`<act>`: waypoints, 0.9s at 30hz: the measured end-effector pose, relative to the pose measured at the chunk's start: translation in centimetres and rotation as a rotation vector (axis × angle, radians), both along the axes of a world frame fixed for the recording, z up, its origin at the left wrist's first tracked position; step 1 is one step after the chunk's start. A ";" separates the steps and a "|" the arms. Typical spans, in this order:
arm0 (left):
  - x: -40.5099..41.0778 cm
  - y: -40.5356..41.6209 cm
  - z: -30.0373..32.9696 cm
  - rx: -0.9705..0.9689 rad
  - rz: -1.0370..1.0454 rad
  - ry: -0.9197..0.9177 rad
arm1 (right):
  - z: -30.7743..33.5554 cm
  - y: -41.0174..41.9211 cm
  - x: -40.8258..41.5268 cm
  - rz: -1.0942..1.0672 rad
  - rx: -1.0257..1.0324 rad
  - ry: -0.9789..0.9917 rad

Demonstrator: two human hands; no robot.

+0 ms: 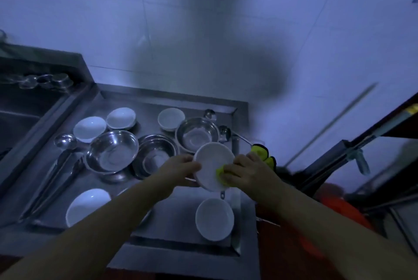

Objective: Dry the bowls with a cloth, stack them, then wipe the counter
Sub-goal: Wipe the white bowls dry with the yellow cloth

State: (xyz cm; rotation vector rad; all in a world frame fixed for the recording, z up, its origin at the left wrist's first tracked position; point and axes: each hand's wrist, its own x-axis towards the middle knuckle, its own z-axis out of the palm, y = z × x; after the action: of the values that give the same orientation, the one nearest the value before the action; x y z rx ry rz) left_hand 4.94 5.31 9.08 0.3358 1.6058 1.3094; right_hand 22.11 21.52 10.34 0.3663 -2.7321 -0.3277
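Observation:
My left hand grips the left rim of a white bowl, held tilted above the steel counter. My right hand presses a yellow-green cloth against the bowl's right side, and the cloth's loose end hangs out behind the hand. Other white bowls lie on the counter: one near the front right, one at the front left, and three toward the back. Three steel bowls stand in the middle.
A sink lies to the left with glass items on its ledge. Ladles and tongs rest on the counter's left side, and another ladle at the back right. The tiled wall is behind. A dark frame stands at the right.

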 end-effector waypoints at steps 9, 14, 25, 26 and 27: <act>4.3 -1.6 -8.0 -0.290 -0.024 0.001 | -4.7 0.2 6.7 -0.444 -0.341 0.146; 5.1 -1.4 -10.1 -0.398 -0.113 0.213 | -4.7 -0.6 7.5 -0.529 -0.455 0.155; 5.9 -2.4 -11.5 -0.491 -0.321 0.555 | -4.7 -2.2 6.0 -0.575 -0.564 0.151; 6.0 -2.6 -11.7 -0.490 -0.326 0.565 | -4.7 -2.4 5.8 -0.568 -0.568 0.154; 6.1 -2.7 -11.6 -0.489 -0.325 0.571 | -4.6 -2.5 5.5 -0.558 -0.570 0.156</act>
State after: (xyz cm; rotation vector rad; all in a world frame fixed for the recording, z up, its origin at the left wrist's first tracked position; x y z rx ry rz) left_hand 11.03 2.59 -2.48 0.6695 2.1681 0.5623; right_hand 27.58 19.01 5.69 -0.5536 -2.5729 0.2799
